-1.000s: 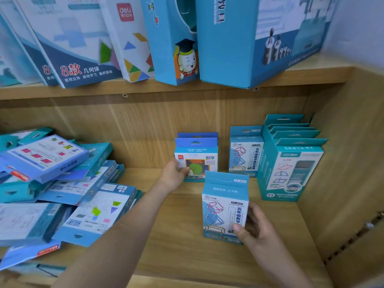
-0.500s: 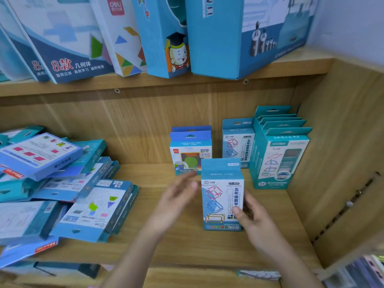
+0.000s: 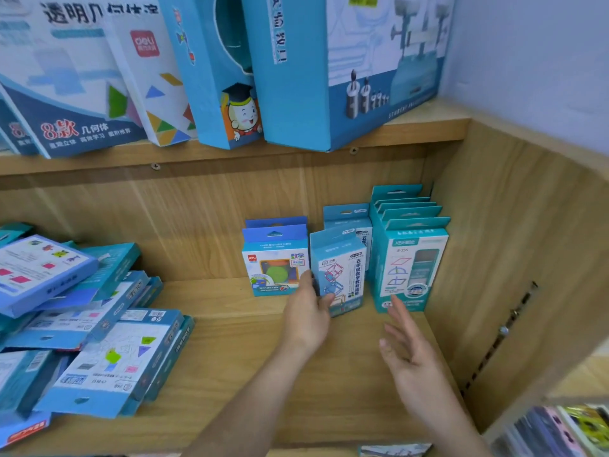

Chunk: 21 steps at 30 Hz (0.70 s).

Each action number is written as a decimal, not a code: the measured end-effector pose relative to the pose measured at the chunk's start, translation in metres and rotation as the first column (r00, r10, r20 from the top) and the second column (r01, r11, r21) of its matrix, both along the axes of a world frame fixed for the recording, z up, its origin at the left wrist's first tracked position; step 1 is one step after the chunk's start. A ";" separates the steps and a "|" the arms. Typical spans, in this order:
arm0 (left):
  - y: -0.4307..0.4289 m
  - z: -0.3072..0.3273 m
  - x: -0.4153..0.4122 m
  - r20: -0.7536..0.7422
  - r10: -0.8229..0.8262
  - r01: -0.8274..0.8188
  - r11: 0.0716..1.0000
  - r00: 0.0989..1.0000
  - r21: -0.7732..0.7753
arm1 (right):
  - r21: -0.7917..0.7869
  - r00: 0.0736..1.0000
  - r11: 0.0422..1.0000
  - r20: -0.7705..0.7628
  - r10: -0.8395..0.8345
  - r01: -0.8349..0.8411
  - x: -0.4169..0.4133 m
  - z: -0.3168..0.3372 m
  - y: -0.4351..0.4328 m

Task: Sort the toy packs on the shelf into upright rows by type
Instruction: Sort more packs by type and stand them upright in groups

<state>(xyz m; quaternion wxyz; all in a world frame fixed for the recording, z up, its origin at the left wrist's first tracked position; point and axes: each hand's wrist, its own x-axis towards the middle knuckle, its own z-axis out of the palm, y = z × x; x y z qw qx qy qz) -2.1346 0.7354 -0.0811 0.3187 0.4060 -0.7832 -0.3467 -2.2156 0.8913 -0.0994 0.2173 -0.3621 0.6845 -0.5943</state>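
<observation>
The left hand (image 3: 308,313) grips a cube-frame pack (image 3: 341,268) by its lower left corner, with the thumb across the printed front and the fingers (image 3: 306,283) wrapped round the left edge. The right hand (image 3: 407,352) holds nothing: its fingers are straight and spread, the palm faces left, and the fingertips are just short of the front of the row to the right. The cube-frame pack stands nearly upright, leaning a little, towards the far right of the shelf board (image 3: 237,364); I cannot tell whether its base rests on the wood. Directly behind it, against the back panel, stands a matching pack (image 3: 346,216) with the same print, upright. To the left of these, two blue-topped packs (image 3: 275,258) showing a green disc stand one behind the other, the front one just beside the fingers of the left hand. To the right, a row of teal packs (image 3: 410,265) stands upright front to back, close to the wooden side wall (image 3: 514,258). Well apart at the far left of the board lies a heap of flat packs (image 3: 99,324), stacked at loose angles. On the upper shelf (image 3: 425,127) large boxes (image 3: 329,70) lean side by side.
</observation>
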 end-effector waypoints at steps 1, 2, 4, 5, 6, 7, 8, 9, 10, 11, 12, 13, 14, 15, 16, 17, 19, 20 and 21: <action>-0.001 0.000 -0.007 0.039 0.005 -0.004 1.000 0.999 -0.022 | 0.005 1.000 1.000 -0.005 -0.009 0.010 -0.002 -0.001 0.001; -0.001 0.000 -0.012 0.086 0.002 0.003 0.999 0.996 -0.052 | 0.013 1.000 1.000 -0.009 -0.019 0.019 -0.005 -0.001 0.001; -0.003 0.004 -0.020 0.214 0.007 0.021 0.992 0.977 -0.125 | 0.027 0.999 0.999 -0.013 -0.042 0.042 -0.010 0.000 0.000; -0.005 0.007 -0.023 0.287 0.025 0.023 0.986 0.958 -0.163 | 0.029 0.998 0.998 -0.018 -0.053 0.054 -0.012 0.001 -0.001; -0.008 0.009 -0.026 0.353 0.047 0.025 0.980 0.935 -0.197 | 0.033 0.998 0.997 -0.026 -0.062 0.063 -0.013 0.003 -0.002; -0.011 0.012 -0.028 0.405 0.069 0.025 0.975 0.912 -0.223 | 0.037 0.997 0.997 -0.033 -0.070 0.072 -0.015 0.005 -0.004; -0.014 0.013 -0.029 0.441 0.090 0.020 0.971 0.893 -0.239 | 0.037 0.997 0.996 -0.035 -0.075 0.077 -0.016 0.007 -0.006; -0.017 0.015 -0.030 0.469 0.109 0.015 0.967 0.876 -0.253 | 0.029 0.997 0.997 -0.034 -0.076 0.077 -0.016 0.009 -0.009; -0.018 0.016 -0.031 0.493 0.126 0.015 0.962 0.861 -0.271 | 0.016 0.997 0.997 -0.034 -0.073 0.073 -0.017 0.010 -0.011; -0.019 0.017 -0.031 0.512 0.138 0.018 0.958 0.848 -0.287 | 0.006 0.997 0.998 -0.032 -0.069 0.069 -0.017 0.011 -0.014; -0.020 0.016 -0.032 0.527 0.144 0.025 0.954 0.838 -0.300 | -0.002 0.997 0.998 -0.029 -0.065 0.065 -0.018 0.012 -0.016; -0.021 0.016 -0.033 0.538 0.147 0.032 0.950 0.830 -0.310 | -0.011 0.997 0.998 -0.029 -0.065 0.064 -0.017 0.011 -0.018; -0.022 0.017 -0.034 0.550 0.150 0.038 0.948 0.822 -0.315 | -0.017 0.997 0.998 -0.033 -0.064 0.063 -0.017 0.011 -0.020; -0.023 0.017 -0.035 0.558 0.151 0.039 0.948 0.816 -0.315 | -0.019 0.997 0.998 -0.039 -0.063 0.062 -0.017 0.010 -0.022; -0.024 0.018 -0.036 0.563 0.152 0.040 0.949 0.812 -0.313 | -0.019 0.997 0.998 -0.047 -0.061 0.060 -0.017 0.009 -0.023; -0.025 0.018 -0.037 0.567 0.150 0.041 0.950 0.810 -0.311 | -0.019 0.997 0.998 -0.053 -0.061 0.060 -0.016 0.009 -0.024; -0.025 0.019 -0.037 0.570 0.143 0.047 0.951 0.809 -0.306 | -0.019 0.997 0.998 -0.058 -0.059 0.058 -0.016 0.009 -0.025; -0.024 0.019 -0.037 0.571 0.140 0.049 0.952 0.809 -0.304 | -0.016 0.997 0.998 -0.060 -0.058 0.057 -0.016 0.010 -0.025; -0.023 0.020 -0.036 0.569 0.137 0.048 0.953 0.811 -0.298 | -0.011 0.996 0.998 -0.062 -0.057 0.056 -0.016 0.011 -0.026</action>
